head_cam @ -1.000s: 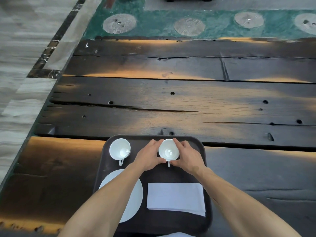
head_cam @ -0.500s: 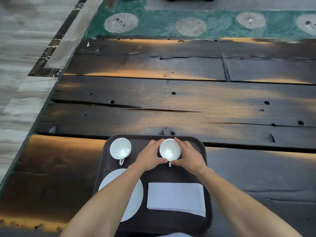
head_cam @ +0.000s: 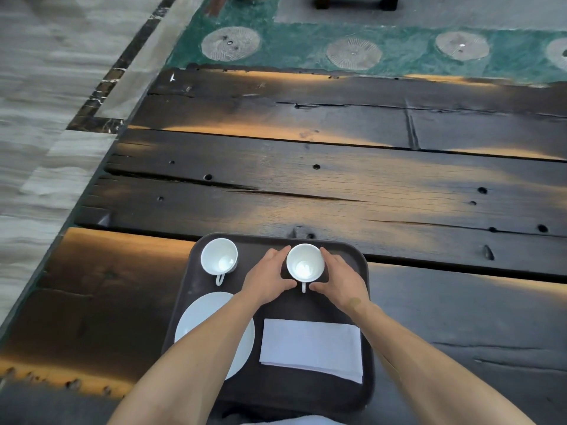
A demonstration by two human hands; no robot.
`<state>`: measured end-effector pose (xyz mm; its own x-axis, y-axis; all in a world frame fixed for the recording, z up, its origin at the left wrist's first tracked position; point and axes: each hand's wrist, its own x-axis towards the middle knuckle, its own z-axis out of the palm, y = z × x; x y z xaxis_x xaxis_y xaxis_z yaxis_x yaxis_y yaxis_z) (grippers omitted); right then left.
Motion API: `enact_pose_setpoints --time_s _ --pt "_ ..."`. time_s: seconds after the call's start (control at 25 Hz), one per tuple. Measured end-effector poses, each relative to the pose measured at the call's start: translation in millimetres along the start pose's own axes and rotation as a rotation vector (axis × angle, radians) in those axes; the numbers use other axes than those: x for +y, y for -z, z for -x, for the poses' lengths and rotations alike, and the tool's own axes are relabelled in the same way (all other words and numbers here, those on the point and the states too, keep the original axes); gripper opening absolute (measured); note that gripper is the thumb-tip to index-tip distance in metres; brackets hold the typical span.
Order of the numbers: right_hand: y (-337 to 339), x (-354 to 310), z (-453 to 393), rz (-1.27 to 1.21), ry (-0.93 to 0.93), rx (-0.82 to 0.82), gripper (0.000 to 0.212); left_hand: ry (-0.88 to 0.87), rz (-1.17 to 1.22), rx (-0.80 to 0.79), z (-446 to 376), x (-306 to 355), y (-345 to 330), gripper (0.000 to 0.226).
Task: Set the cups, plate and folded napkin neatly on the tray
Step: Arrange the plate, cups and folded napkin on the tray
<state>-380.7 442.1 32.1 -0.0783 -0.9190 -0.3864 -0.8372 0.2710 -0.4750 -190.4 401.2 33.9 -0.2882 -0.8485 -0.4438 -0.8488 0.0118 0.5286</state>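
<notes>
A café or hospitality setting is suggesting itself: a rustic plank table (head_cam: 337, 191) is standing on marble-patterned flooring (head_cam: 40, 96) bordered by green inlaid stone (head_cam: 300, 47).

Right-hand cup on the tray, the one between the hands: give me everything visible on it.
The right cup is a plain white, glossy cup, ceramic by its look, upright and empty, with a thin loop handle pointing toward the person. It stands in the far right part of the dark tray, beyond the folded napkin. The left hand and right hand cup its sides, fingers curved round it.
</notes>
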Motion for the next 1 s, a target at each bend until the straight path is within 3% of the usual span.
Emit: enact_pose_setpoints --time_s 0.56,1.0 --pt "-19.6 1.8 62.3 0.139 0.046 -0.107 0.06 0.112 0.059 0.097 73.1 -35.0 -25.9 0.074" --pt "-94.5 -70.1 94.7 0.092 -0.027 -0.121 0.054 0.084 0.048 0.021 116.7 -140.9 4.0 0.062"
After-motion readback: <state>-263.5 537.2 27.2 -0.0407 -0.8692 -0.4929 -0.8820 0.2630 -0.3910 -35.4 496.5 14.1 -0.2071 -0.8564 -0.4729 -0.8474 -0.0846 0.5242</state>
